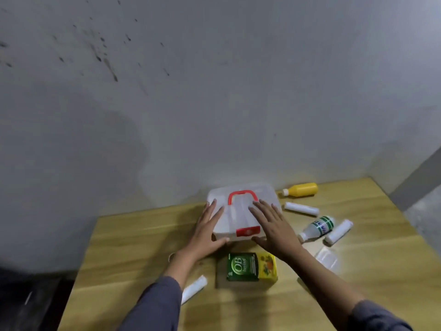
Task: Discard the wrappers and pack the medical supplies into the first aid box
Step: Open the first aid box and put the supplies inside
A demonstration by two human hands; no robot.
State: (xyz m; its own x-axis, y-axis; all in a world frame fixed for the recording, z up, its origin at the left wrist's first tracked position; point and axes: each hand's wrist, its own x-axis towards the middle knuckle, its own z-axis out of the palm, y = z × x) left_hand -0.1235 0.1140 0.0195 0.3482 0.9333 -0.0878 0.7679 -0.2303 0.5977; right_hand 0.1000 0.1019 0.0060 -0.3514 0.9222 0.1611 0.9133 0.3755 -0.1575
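- Nearest the camera: a white roll (193, 288) lying tilted on the wooden surface (124, 247), well this side of the first aid box (241, 212) and off toward its left, partly tucked behind the left sleeve.
- Next up, a green and yellow carton (252, 266), flat on the surface just in front of the box, "OB" printed on the green part.
- A clear plastic packet (327, 257) further right of the carton, near-right of the box. Can't tell what's inside.
- Then the box itself: translucent white, lid closed, red handle (241, 195) folded on top, red latch (247, 231) on the front face.
- Left hand (207, 231) spread flat over the box's left side, thumb hooked round the front corner. Right hand (274, 226) spread flat on the lid's right half, fingers fanned out. Nothing pinched in either.
- Right of the box: a white bottle with a green and blue label (317, 228) on its side, with another white roll (338, 231) just beside it.
- A bit further back, a third white roll (301, 209) lying close to the box's right edge.
- Farthest: a yellow bottle (301, 189) on its side by the box's back right corner, near the grey wall (214, 91).
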